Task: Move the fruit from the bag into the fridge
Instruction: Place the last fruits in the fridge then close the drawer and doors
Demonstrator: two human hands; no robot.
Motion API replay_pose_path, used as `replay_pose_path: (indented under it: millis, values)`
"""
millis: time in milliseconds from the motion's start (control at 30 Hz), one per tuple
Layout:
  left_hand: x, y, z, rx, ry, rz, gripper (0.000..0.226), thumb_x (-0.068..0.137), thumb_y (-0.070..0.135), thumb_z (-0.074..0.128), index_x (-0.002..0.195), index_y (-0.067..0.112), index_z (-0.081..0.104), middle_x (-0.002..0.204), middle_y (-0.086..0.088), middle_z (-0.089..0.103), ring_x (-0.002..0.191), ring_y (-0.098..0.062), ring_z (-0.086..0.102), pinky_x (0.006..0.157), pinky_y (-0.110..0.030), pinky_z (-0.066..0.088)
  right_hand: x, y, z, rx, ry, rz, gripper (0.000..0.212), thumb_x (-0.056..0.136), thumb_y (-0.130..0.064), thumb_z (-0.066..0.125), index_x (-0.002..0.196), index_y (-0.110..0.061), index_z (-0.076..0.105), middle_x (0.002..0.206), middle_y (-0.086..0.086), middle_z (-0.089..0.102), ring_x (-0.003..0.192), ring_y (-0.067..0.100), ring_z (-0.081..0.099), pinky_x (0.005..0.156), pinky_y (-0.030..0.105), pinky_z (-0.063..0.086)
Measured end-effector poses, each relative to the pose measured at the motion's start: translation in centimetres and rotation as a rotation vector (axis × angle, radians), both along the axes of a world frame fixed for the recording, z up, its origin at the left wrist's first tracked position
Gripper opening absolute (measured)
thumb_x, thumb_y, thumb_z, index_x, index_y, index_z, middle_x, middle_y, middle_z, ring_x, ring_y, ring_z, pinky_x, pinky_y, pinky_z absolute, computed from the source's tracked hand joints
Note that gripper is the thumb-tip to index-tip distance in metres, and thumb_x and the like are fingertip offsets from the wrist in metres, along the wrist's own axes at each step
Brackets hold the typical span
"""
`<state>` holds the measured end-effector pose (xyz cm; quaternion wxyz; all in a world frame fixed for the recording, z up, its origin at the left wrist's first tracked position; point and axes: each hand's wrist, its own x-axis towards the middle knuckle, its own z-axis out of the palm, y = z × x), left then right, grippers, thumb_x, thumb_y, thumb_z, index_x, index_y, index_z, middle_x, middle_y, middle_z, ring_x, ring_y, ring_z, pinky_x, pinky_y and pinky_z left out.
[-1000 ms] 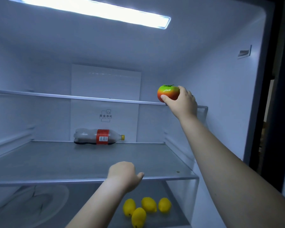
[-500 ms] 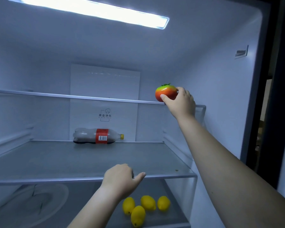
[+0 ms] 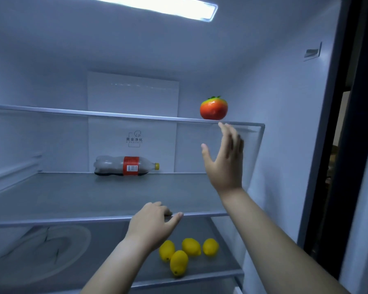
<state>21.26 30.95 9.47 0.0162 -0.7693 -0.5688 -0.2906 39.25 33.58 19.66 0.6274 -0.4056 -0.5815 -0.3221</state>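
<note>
A: Tomato [image 3: 213, 108] sits alone on top shelf [image 3: 94, 113], far right, nr fridge wall; right hand [image 3: 225, 160] just below it, fingers spread, empty.

B: Left hand [image 3: 152, 224] loosely curled on middle shelf [image 3: 72, 200] edge, gripping nothing; lemons [image 3: 188, 252] below.

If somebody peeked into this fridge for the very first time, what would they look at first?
Probably the bright red-and-green tomato, sitting alone near the right end of the top shelf, with the open right hand just below it and not touching it. Next, the four yellow lemons bunched together on the lowest shelf, partly behind the left hand resting on the middle shelf's front edge. A soda bottle lies on its side at the back of that middle shelf.
</note>
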Motion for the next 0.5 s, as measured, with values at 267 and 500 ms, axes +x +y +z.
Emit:
replay_pose_path:
  millis: [267, 500]
  values:
    - [-0.9, -0.1, -2.4, 0.153, 0.002, -0.088, 0.045, 0.09, 0.057, 0.041, 0.12, 0.029, 0.059, 0.112, 0.012, 0.057, 0.11, -0.01, 0.046, 0.085, -0.023, 0.036, -0.6, -2.6, -14.0, -0.324, 0.011, 0.165, 0.038, 0.092, -0.021, 0.043, 0.127, -0.01, 0.052, 0.123, 0.006, 0.056, 0.115, 0.022, 0.05, 0.099, 0.034, 0.04]
    - [-1.8, 0.1, -4.5, 0.269, 0.077, -0.176, 0.058, 0.085, 0.056, 0.035, 0.126, 0.02, 0.055, 0.12, 0.004, 0.057, 0.113, -0.018, 0.048, 0.099, -0.029, 0.031, -0.2, -2.5, -18.9, -0.585, -0.263, -0.013, 0.054, 0.091, -0.032, 0.043, 0.141, -0.011, 0.04, 0.146, 0.008, 0.039, 0.141, 0.023, 0.025, 0.114, 0.043, 0.023]
